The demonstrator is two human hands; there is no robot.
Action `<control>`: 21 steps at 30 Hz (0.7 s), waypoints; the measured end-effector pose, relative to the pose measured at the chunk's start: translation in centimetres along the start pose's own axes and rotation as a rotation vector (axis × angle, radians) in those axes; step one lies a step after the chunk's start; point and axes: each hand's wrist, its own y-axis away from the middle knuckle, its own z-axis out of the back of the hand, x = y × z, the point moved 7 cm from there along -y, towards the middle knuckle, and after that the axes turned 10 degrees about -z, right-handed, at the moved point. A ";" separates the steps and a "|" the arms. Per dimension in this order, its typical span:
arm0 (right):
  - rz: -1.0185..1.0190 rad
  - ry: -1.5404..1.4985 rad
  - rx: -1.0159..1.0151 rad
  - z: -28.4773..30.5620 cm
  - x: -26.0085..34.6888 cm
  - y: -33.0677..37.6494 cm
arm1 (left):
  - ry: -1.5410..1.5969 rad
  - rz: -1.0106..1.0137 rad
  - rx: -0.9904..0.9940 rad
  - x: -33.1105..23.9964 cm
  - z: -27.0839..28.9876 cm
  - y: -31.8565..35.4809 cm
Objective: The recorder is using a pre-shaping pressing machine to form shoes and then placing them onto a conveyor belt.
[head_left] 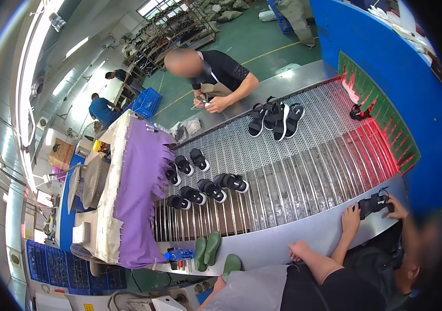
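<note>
At the lower edge my left hand [221, 284] is closed around the end of a green shoe last [232, 264]; most of its fingers are hidden. Two more green shoe lasts [212, 248] stand just ahead of it on the metal ledge [267, 243]. My right hand [297, 251] is curled into a loose fist over the same ledge, and nothing shows in it. Beyond my hands lies a roller conveyor [288, 194] with several black sandals [212, 190] in rows near its left end. Another group of black sandals [278, 119] stands farther back.
On my right a co-worker's hands [350, 222] hold a black sandal [371, 206]. Across the conveyor another person [218, 78] handles a small item. A purple curtain [140, 192] hangs at the left, a blue machine [371, 52] at the right. A blue-capped bottle [179, 254] lies beside the lasts.
</note>
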 end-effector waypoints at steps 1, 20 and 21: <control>0.007 -0.004 -0.001 0.1 0.1 0.0 | -0.014 -0.014 -0.015 0.4 -0.6 -0.9; -0.060 -0.077 0.100 -0.6 -0.9 -3.1 | 0.019 -0.076 -0.120 -1.3 0.9 -1.3; -0.066 -0.090 0.119 -0.7 -0.9 -3.0 | 0.002 -0.106 -0.126 -1.0 0.6 -1.2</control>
